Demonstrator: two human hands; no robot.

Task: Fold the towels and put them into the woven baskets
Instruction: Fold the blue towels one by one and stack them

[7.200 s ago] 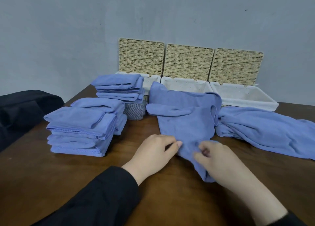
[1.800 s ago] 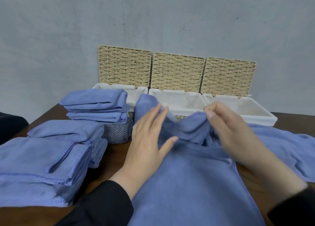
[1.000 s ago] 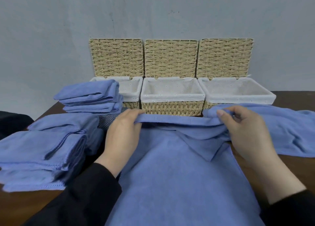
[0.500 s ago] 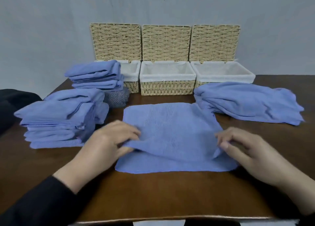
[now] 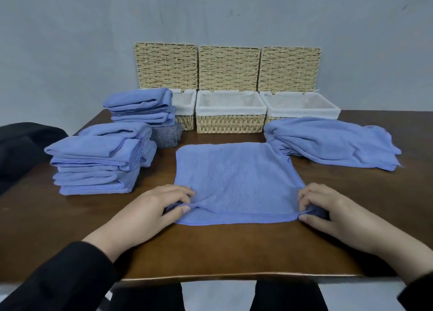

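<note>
Along the far left edge of the brown table (image 5: 222, 247) lies a heap of black cloth (image 5: 21, 146), partly off the tabletop. Next comes a near stack of folded blue towels (image 5: 93, 167), and behind it, further back, a second folded stack (image 5: 143, 110) resting on a grey striped cloth (image 5: 167, 136) just in front of the left woven basket (image 5: 185, 109). The left hand (image 5: 157, 207) sits at the near left corner of the spread blue towel (image 5: 236, 181), thumb and curled fingers pinching a small fold of its hem. That towel lies flat in the middle of the table, doubled over, its near edge just short of the table's front. Behind it stands the middle woven basket (image 5: 230, 123), white-lined, its lid tipped up against the grey wall (image 5: 70, 41); all three baskets stand in a row with lids raised. The right hand (image 5: 328, 207) grips the towel's near right corner the same way, fabric bunched between thumb and fingers. Beyond it, a loose pile of unfolded blue towels (image 5: 332, 142) lies just in front of the right woven basket (image 5: 302, 106). Both forearms wear black sleeves (image 5: 58, 280)
</note>
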